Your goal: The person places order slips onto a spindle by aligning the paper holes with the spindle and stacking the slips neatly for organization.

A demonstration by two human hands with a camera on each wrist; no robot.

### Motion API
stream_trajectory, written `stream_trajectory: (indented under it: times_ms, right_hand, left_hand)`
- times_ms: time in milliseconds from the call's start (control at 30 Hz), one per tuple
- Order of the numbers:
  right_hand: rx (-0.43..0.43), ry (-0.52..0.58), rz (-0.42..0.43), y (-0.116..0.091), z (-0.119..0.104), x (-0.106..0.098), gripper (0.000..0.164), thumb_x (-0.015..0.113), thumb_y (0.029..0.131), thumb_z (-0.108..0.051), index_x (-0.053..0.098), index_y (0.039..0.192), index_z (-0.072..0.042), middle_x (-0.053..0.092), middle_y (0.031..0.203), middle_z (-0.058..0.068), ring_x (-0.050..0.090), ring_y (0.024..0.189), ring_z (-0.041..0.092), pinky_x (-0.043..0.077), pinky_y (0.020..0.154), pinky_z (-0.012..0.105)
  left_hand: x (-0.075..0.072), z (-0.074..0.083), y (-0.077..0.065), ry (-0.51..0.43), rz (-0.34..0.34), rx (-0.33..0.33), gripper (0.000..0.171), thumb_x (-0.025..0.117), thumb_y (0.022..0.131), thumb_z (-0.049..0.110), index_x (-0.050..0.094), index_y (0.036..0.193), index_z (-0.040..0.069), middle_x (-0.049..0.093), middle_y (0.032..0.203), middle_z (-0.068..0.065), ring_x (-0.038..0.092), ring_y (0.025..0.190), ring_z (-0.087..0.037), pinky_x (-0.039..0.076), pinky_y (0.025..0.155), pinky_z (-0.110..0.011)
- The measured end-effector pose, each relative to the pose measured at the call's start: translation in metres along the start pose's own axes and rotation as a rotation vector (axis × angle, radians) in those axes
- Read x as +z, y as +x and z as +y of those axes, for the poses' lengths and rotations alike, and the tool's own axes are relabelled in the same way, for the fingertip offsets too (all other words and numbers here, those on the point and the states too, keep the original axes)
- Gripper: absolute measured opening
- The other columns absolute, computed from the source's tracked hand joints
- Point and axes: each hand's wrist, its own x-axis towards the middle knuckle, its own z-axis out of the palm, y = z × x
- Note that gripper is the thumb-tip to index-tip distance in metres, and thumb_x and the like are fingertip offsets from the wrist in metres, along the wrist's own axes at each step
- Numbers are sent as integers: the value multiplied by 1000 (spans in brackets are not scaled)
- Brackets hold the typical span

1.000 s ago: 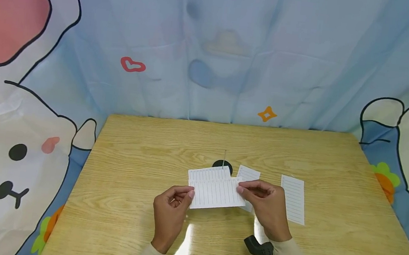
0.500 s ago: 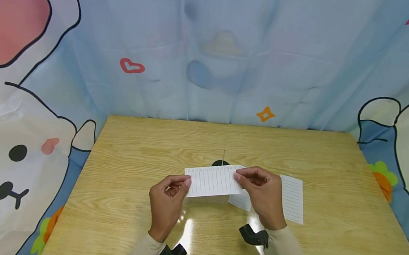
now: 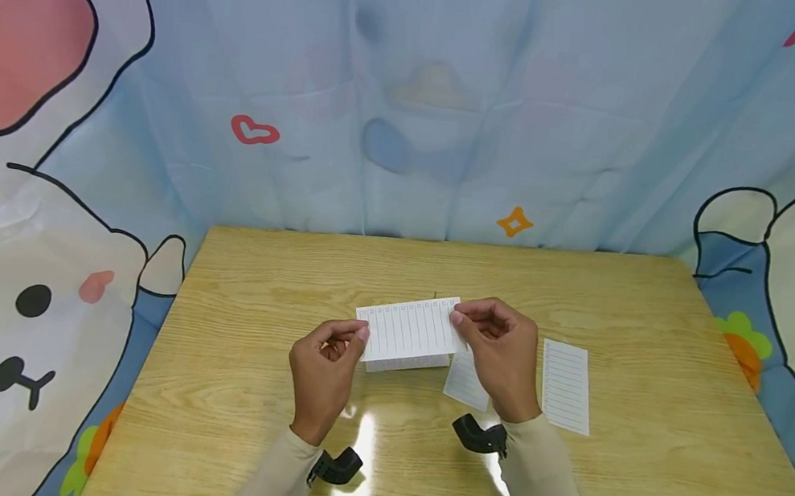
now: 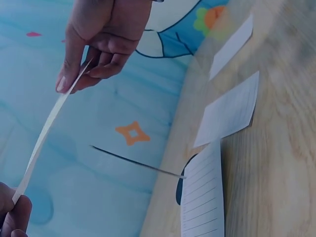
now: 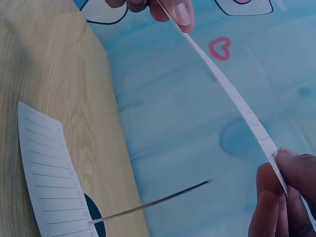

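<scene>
Between both hands a white lined paper slip (image 3: 409, 330) with a row of small checkboxes is stretched out, raised above the table. My left hand (image 3: 322, 377) pinches its left end between thumb and fingers. The right end is pinched by my right hand (image 3: 502, 360). Below stands a bill spike (image 4: 136, 161), a thin upright metal rod on a round black base. Another lined slip (image 5: 52, 173) is pierced on the rod and lies low over the base. The held slip is apart from the rod's tip in both wrist views. In the head view it hides most of the spike.
Two more lined slips lie on the wooden table (image 3: 253, 306): one slip (image 3: 468, 382) partly behind my right hand, another slip (image 3: 567, 387) farther right. A blue cartoon curtain (image 3: 411, 120) hangs behind the table's far edge. Both wrists wear black devices (image 3: 338, 466).
Both hands have moved forward, away from me, with the held slip. It now covers the black base and nearly all of the rod in the head view.
</scene>
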Motion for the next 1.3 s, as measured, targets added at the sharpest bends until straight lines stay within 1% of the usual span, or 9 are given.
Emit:
stream_trajectory:
  times_ms: [167, 233, 500, 667, 867, 933, 1067, 1167, 1300]
  right_hand:
    - [-32, -41, 13, 7, 0, 5, 8, 81, 94, -11, 80, 100, -5, 77, 96, 13, 67, 74, 14, 55, 68, 20]
    - [-31, -55, 16, 9, 1, 6, 9, 81, 95, -12, 81, 100, -5, 77, 97, 14, 67, 74, 13, 55, 68, 20]
    - [-12, -48, 2, 21, 9, 8, 9, 81, 95, -11, 81, 101, -5, 76, 98, 15, 65, 75, 15, 54, 68, 20]
    - [14, -34, -13, 28, 13, 8, 11, 80, 95, -11, 81, 104, -4, 76, 100, 14, 66, 77, 14, 54, 68, 20]
    - [60, -26, -14, 35, 19, 12, 11, 79, 96, -8, 81, 105, -3, 75, 97, 13, 65, 74, 13, 52, 65, 21]
    - [75, -31, -11, 37, 22, 14, 10, 78, 96, -8, 81, 105, -3, 76, 97, 13, 64, 74, 12, 52, 65, 20]
    - [106, -33, -17, 41, 28, 16, 11, 78, 96, -8, 81, 104, -2, 75, 97, 16, 64, 74, 12, 52, 65, 19]
    - [125, -32, -23, 42, 31, 17, 10, 78, 96, -9, 81, 104, -2, 75, 95, 13, 64, 74, 11, 52, 65, 19]
    - [132, -40, -23, 43, 31, 18, 10, 78, 96, -9, 81, 104, -4, 76, 93, 6, 65, 75, 11, 53, 65, 19]
  left_hand:
    - [2, -2, 9, 16, 7, 6, 5, 81, 93, 8, 83, 98, 9, 73, 78, -8, 53, 65, -8, 41, 57, -18]
    - [3, -2, 12, 15, 5, 8, 5, 80, 94, 8, 83, 98, 9, 73, 78, -9, 53, 65, -8, 40, 57, -18]
    - [7, -5, 25, 35, -6, 8, 6, 80, 94, 7, 84, 97, 10, 75, 79, -10, 52, 66, -12, 37, 58, -18]
    - [10, -10, 31, 53, -11, 7, 6, 80, 94, 7, 84, 97, 10, 75, 79, -10, 51, 65, -13, 37, 57, -19]
    - [14, -14, 37, 72, -5, -3, 6, 80, 94, 7, 84, 97, 10, 75, 78, -9, 51, 64, -14, 36, 57, -20]
    - [15, -15, 39, 73, -4, -11, 7, 79, 94, 7, 84, 96, 10, 75, 78, -10, 51, 64, -14, 36, 58, -20]
    - [16, -19, 41, 78, -2, -36, 7, 79, 93, 6, 85, 96, 11, 76, 78, -10, 52, 63, -14, 37, 58, -20]
    - [16, -21, 41, 85, -1, -54, 8, 79, 93, 6, 85, 95, 11, 76, 78, -10, 52, 63, -13, 37, 58, -20]
    - [16, -24, 40, 88, 0, -66, 7, 80, 93, 7, 85, 95, 12, 76, 78, -10, 52, 63, -13, 37, 59, -19]
